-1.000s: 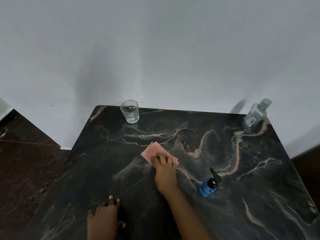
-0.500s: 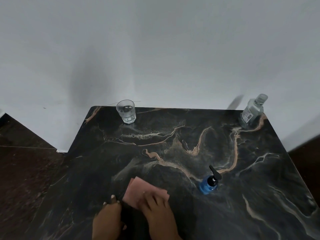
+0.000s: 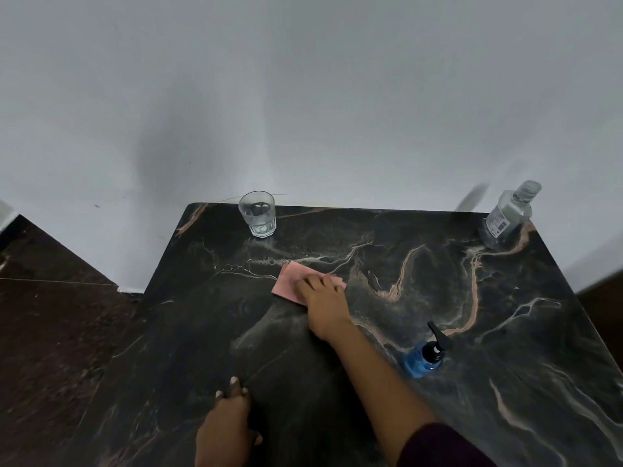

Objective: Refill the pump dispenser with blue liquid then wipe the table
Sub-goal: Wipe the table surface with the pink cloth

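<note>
The right hand (image 3: 322, 299) presses flat, fingers straight, on the cloth (image 3: 289, 284) mid-table (image 3: 556, 382) (toward the far edge). The left hand (image 3: 226, 429) rests open near the front edge. The dispenser (image 3: 425, 357) stands right of the forearm.

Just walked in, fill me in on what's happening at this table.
A person is wiping the dark marble table. The right hand presses a pink cloth flat near the middle; the left hand rests on the near edge. The blue pump dispenser, a glass and a clear bottle stand untouched.
</note>
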The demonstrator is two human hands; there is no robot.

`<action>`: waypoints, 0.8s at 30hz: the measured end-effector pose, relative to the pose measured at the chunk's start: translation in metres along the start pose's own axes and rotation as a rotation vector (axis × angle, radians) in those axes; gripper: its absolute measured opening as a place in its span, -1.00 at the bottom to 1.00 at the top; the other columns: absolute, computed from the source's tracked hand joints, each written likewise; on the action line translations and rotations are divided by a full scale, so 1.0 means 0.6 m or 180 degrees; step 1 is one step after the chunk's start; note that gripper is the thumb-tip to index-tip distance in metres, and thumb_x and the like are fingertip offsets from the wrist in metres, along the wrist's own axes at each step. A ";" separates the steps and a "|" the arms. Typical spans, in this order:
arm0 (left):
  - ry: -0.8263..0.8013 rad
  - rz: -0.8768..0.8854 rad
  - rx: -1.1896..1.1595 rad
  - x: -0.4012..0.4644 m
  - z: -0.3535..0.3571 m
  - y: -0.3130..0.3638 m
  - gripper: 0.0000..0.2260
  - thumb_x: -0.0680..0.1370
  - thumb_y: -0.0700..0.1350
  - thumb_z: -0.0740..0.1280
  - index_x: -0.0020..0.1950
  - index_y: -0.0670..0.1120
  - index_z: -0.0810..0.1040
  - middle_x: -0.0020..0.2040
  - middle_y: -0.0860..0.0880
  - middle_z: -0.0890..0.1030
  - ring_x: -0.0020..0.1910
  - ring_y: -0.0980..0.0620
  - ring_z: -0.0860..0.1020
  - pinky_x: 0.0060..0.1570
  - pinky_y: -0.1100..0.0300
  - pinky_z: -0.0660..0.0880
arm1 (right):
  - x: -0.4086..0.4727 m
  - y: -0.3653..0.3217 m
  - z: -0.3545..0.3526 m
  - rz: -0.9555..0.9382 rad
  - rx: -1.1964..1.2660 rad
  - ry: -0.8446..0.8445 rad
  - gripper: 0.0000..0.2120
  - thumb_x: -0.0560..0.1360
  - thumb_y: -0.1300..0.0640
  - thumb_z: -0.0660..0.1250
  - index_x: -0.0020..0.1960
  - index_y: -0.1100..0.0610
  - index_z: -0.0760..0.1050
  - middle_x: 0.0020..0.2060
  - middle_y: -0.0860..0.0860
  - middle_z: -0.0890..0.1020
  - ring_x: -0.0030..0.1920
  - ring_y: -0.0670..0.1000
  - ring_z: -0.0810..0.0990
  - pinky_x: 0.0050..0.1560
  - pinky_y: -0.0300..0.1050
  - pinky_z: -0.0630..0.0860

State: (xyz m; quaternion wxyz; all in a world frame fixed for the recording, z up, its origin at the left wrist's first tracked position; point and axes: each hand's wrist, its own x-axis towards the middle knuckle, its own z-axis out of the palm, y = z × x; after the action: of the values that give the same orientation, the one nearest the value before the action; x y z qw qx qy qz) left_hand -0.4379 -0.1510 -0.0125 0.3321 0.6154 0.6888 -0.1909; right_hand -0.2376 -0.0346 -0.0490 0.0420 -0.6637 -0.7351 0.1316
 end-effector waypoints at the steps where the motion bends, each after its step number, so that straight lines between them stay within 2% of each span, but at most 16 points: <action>1: -0.0007 0.0010 -0.0012 0.002 0.001 -0.001 -0.14 0.51 -0.07 0.42 0.60 -0.05 -0.11 0.61 -0.15 -0.07 0.58 -0.12 0.08 0.49 0.03 0.22 | -0.007 -0.004 -0.001 -0.0058 -0.0013 -0.0038 -0.44 0.50 0.23 0.21 0.47 -0.04 0.25 0.42 0.02 0.30 0.39 0.14 0.24 0.31 0.10 0.25; 6: -0.0063 -0.0013 -0.0030 0.006 -0.001 0.001 -0.14 0.52 -0.09 0.41 0.60 -0.09 -0.14 0.60 -0.21 -0.06 0.58 -0.14 0.09 0.51 0.04 0.19 | -0.094 -0.041 0.011 -0.0103 0.0022 -0.0305 -0.40 0.49 0.21 0.16 0.51 -0.06 0.18 0.50 0.03 0.21 0.47 0.14 0.16 0.41 0.17 0.13; 8: -0.0076 0.0000 0.0019 0.008 -0.003 0.002 -0.16 0.53 -0.08 0.40 0.59 -0.11 -0.12 0.60 -0.23 -0.05 0.58 -0.15 0.09 0.50 0.04 0.20 | -0.146 -0.057 0.012 -0.0118 0.0045 -0.0367 -0.38 0.46 0.21 0.24 0.50 -0.05 0.24 0.49 0.04 0.26 0.48 0.15 0.21 0.42 0.21 0.18; 9: -0.0108 0.0020 0.0047 0.009 -0.003 0.002 -0.17 0.53 -0.09 0.40 0.60 -0.12 -0.11 0.60 -0.22 -0.07 0.58 -0.16 0.07 0.50 0.03 0.20 | -0.173 -0.065 0.012 -0.0156 0.0028 -0.0305 -0.38 0.39 0.19 0.34 0.43 -0.05 0.36 0.42 0.03 0.39 0.41 0.15 0.35 0.36 0.19 0.32; 11: -0.0147 0.0071 0.0107 0.011 -0.003 0.002 -0.19 0.53 -0.09 0.40 0.59 -0.14 -0.07 0.60 -0.22 -0.08 0.58 -0.18 0.06 0.49 0.02 0.22 | -0.226 -0.076 0.007 -0.0121 0.0081 -0.0287 -0.40 0.14 0.11 0.53 0.18 -0.11 0.61 0.17 -0.06 0.63 0.15 0.06 0.63 0.07 0.00 0.60; 12: -0.0142 0.0075 0.0134 0.011 -0.002 0.002 -0.19 0.52 -0.09 0.40 0.59 -0.14 -0.06 0.60 -0.23 -0.08 0.57 -0.19 0.07 0.48 0.02 0.23 | -0.253 -0.083 0.009 -0.0078 0.0111 -0.0221 -0.42 0.04 0.07 0.58 0.06 -0.13 0.66 0.07 -0.10 0.67 0.04 0.01 0.68 -0.06 -0.08 0.63; 14: -0.0119 0.0072 0.0192 0.012 0.000 0.005 -0.18 0.52 -0.09 0.41 0.59 -0.14 -0.06 0.59 -0.25 -0.06 0.57 -0.20 0.09 0.48 0.01 0.24 | -0.292 -0.094 0.010 0.0132 0.0252 -0.0478 -0.45 -0.04 -0.01 0.66 -0.05 -0.14 0.69 -0.02 -0.12 0.70 -0.05 -0.03 0.70 -0.19 -0.11 0.65; 15: -0.0110 0.0071 0.0219 0.013 0.000 0.005 -0.19 0.52 -0.09 0.41 0.59 -0.15 -0.06 0.59 -0.25 -0.05 0.57 -0.21 0.09 0.48 0.01 0.24 | -0.304 -0.093 0.014 0.0234 0.0273 -0.0644 -0.46 0.04 -0.06 0.66 0.01 -0.13 0.69 0.04 -0.07 0.69 0.03 0.00 0.69 -0.13 -0.07 0.64; 16: -0.0108 0.0082 0.0240 0.014 0.000 0.006 -0.19 0.52 -0.09 0.41 0.58 -0.16 -0.05 0.59 -0.23 -0.06 0.57 -0.21 0.08 0.48 0.01 0.24 | -0.307 -0.095 0.013 0.0295 0.0264 -0.0730 -0.48 0.24 -0.08 0.59 0.19 -0.09 0.62 0.23 0.00 0.61 0.23 0.04 0.59 0.08 0.01 0.58; 17: -0.0104 0.0100 0.0245 0.016 0.000 0.006 -0.20 0.52 -0.09 0.41 0.58 -0.16 -0.03 0.60 -0.21 -0.07 0.58 -0.21 0.06 0.49 0.00 0.23 | -0.308 -0.094 0.022 0.0246 0.0272 -0.0852 -0.51 0.48 -0.03 0.41 0.39 -0.04 0.44 0.43 0.02 0.41 0.43 0.08 0.37 0.33 0.10 0.40; 18: -0.0106 0.0098 0.0228 0.017 0.001 0.005 -0.20 0.52 -0.10 0.41 0.58 -0.17 -0.03 0.60 -0.21 -0.07 0.58 -0.20 0.05 0.49 0.00 0.23 | -0.307 -0.093 0.029 0.0232 0.0218 -0.0880 -0.51 0.60 0.04 0.24 0.51 0.00 0.26 0.52 0.03 0.24 0.53 0.09 0.18 0.46 0.11 0.21; 19: -0.0108 0.0078 0.0195 0.019 0.001 0.004 -0.19 0.51 -0.10 0.41 0.59 -0.17 -0.04 0.60 -0.22 -0.07 0.58 -0.20 0.05 0.49 0.00 0.22 | -0.303 -0.095 0.031 0.0276 0.0197 -0.0915 -0.49 0.59 0.08 0.26 0.52 0.03 0.25 0.53 0.04 0.23 0.53 0.08 0.18 0.48 0.06 0.19; 20: -0.0125 0.0057 0.0178 0.019 0.002 0.004 -0.18 0.51 -0.10 0.42 0.59 -0.17 -0.05 0.60 -0.23 -0.07 0.58 -0.20 0.06 0.49 0.00 0.22 | -0.290 -0.094 0.028 0.0399 0.0159 -0.0772 -0.44 0.48 0.07 0.42 0.44 0.05 0.39 0.45 0.05 0.38 0.45 0.07 0.35 0.40 -0.02 0.34; 21: -0.0140 0.0053 0.0175 0.020 0.003 0.003 -0.18 0.52 -0.10 0.41 0.59 -0.16 -0.06 0.60 -0.24 -0.06 0.58 -0.20 0.06 0.49 0.00 0.21 | -0.282 -0.097 0.018 0.0578 0.0273 -0.0654 -0.40 0.28 0.03 0.58 0.31 0.04 0.55 0.31 0.02 0.55 0.30 0.04 0.54 0.24 -0.11 0.51; 22: -0.0138 0.0063 0.0183 0.020 0.004 0.004 -0.18 0.52 -0.10 0.41 0.59 -0.16 -0.06 0.60 -0.24 -0.06 0.58 -0.20 0.05 0.50 0.01 0.21 | -0.278 -0.101 0.017 0.0694 0.0287 -0.0589 -0.36 0.15 0.02 0.64 0.22 0.05 0.62 0.22 0.01 0.63 0.20 0.05 0.63 0.11 -0.12 0.59; 24: -0.0146 0.0079 0.0207 0.021 0.005 0.003 -0.19 0.53 -0.10 0.40 0.59 -0.15 -0.06 0.60 -0.23 -0.07 0.58 -0.20 0.05 0.50 0.00 0.20 | -0.262 -0.110 0.031 0.0786 0.0128 -0.0456 -0.29 0.16 0.05 0.62 0.28 0.16 0.57 0.27 0.11 0.59 0.22 0.18 0.60 0.12 0.02 0.59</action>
State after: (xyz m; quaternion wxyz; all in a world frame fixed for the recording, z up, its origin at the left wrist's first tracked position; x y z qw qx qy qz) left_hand -0.4356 -0.1435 -0.0229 0.3300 0.6299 0.6668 -0.2230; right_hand -0.2878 -0.1981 -0.0328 -0.0138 -0.7370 -0.6462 0.1975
